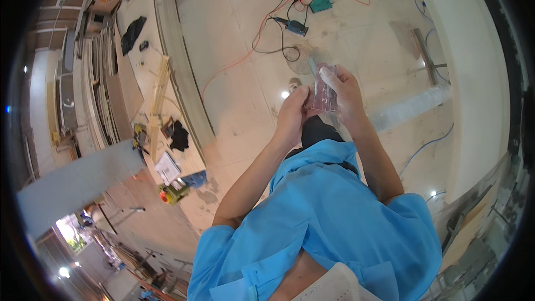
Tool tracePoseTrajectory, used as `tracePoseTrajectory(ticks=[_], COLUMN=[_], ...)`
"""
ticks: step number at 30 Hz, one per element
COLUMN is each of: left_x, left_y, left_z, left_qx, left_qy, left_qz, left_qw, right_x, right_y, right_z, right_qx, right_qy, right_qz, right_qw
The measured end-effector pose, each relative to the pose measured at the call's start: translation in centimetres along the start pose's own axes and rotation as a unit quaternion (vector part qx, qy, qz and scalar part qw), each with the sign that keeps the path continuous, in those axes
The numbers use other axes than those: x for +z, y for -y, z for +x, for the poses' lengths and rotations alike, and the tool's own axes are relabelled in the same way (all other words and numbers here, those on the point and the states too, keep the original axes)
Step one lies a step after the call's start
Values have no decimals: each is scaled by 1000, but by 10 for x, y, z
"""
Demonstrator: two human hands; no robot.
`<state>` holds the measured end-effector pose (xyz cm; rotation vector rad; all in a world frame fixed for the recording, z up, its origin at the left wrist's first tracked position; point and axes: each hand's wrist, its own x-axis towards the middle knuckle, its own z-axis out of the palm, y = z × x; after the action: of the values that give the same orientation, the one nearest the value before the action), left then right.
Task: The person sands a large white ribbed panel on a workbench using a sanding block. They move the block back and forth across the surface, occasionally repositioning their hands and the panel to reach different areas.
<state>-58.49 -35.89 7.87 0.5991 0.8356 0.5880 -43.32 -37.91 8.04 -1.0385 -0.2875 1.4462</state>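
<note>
I see both hands, left hand (pixel 293 108) and right hand (pixel 344 92), pinching a clear packet (pixel 323 92) (contents unclear); a loosened pinch could drop it.

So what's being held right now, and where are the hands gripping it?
A small clear plastic packet: right hand holds its right side and top, left hand pinches its left edge.

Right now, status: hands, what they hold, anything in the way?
Both hands up at chest height. Right hand grips small clear packet; left hand pinches its edge. Nothing between them; orange cable and power tool on floor beyond.
</note>
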Motion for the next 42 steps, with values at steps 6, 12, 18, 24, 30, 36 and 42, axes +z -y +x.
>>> tracePoseTrajectory(ticks=[6, 12, 18, 24, 30, 36, 42], left_x=[-8, 7, 16, 35, 64, 100, 124], left_y=[-77, -128, -162, -189, -211, -216, -207], left_z=[86, 155, 215, 269, 309, 312, 322], left_qx=[-25, -71, -140, -203, -211, -113, -62], left_qy=[39, 97, 190, 286, 349, 392, 413], left_qz=[111, 57, 54, 49, 114, 196, 172], left_qw=[993, 991, 970, 935, 906, 892, 892], right_x=[10, 4, -8, 1, 24, 34, 11], right_y=[15, 51, 81, 106, 129, 134, 142], right_z=[83, 127, 142, 157, 165, 154, 168], right_qx=[-15, -71, -136, -180, -237, -291, -332], right_qy=[-41, -61, -77, -158, -188, -226, -252], right_qz=[40, 52, 38, 44, 135, 172, 170], right_qw=[998, 994, 987, 970, 943, 914, 893])
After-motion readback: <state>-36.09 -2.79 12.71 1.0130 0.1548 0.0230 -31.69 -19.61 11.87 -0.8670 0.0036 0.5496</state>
